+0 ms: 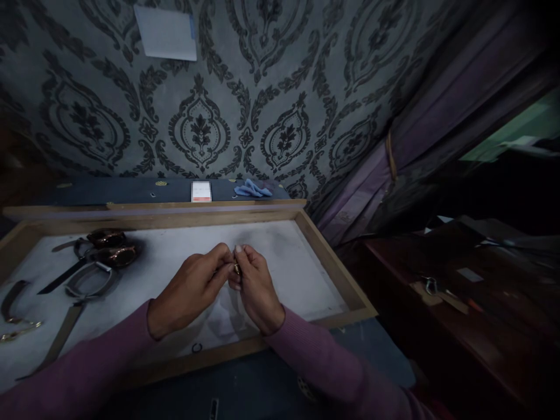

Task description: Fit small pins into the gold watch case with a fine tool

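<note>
Over a shallow wooden-framed tray (335, 265) with a white bottom, my two hands meet fingertip to fingertip. My left hand (190, 291) is closed in a pinch, its thumb and forefinger pressed against a small gold-coloured metal piece (237, 268). My right hand (258, 286) is closed around the same piece from the other side, thumb on top and fingers curled below. Most of the piece is hidden by the fingers, so its kind cannot be made out. Nearer the tray's front edge lies a small dark open ring (197, 348).
Dark brown goggle-like eyewear (116, 248), a grey strap loop (90, 280) and a dark strap with gold-coloured chain (21, 332) lie on the left. Behind the tray are a phone-like device (201, 191) and a blue cloth (252, 188). A reddish table (420, 332) stands right.
</note>
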`<action>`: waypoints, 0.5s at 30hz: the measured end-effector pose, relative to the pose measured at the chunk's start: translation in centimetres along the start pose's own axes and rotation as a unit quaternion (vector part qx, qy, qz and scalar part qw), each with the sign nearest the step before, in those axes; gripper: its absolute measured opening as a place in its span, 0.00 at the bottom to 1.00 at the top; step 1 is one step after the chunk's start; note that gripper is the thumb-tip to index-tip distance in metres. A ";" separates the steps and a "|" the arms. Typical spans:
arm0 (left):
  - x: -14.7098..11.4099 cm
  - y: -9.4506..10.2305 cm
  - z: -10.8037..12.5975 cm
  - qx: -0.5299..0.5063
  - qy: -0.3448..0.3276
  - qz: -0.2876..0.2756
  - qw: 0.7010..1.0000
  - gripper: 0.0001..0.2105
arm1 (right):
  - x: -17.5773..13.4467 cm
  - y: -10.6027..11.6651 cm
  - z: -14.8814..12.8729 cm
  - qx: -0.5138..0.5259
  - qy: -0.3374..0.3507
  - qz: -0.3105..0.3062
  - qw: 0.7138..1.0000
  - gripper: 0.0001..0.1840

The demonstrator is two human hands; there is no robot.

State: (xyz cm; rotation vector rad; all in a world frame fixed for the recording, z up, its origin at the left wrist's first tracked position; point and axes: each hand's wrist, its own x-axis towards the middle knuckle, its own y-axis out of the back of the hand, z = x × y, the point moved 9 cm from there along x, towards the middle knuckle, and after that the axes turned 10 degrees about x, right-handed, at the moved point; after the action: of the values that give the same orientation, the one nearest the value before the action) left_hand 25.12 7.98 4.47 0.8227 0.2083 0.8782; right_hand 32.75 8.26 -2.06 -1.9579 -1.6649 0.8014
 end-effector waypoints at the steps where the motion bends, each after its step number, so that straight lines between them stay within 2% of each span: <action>1: 0.0 0.0 0.0 0.008 0.001 0.000 1.000 0.06 | 0.0 0.0 0.0 -0.002 -0.002 0.000 1.000 0.19; 15: 0.0 0.3 0.2 0.007 -0.005 0.010 1.000 0.07 | 0.0 0.1 -0.2 0.007 -0.008 0.010 1.000 0.20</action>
State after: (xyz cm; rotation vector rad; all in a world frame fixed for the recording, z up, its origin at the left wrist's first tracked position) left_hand 25.05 8.01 4.78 0.8431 0.1982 0.8934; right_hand 32.92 8.26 -1.95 -1.9657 -1.6468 0.8367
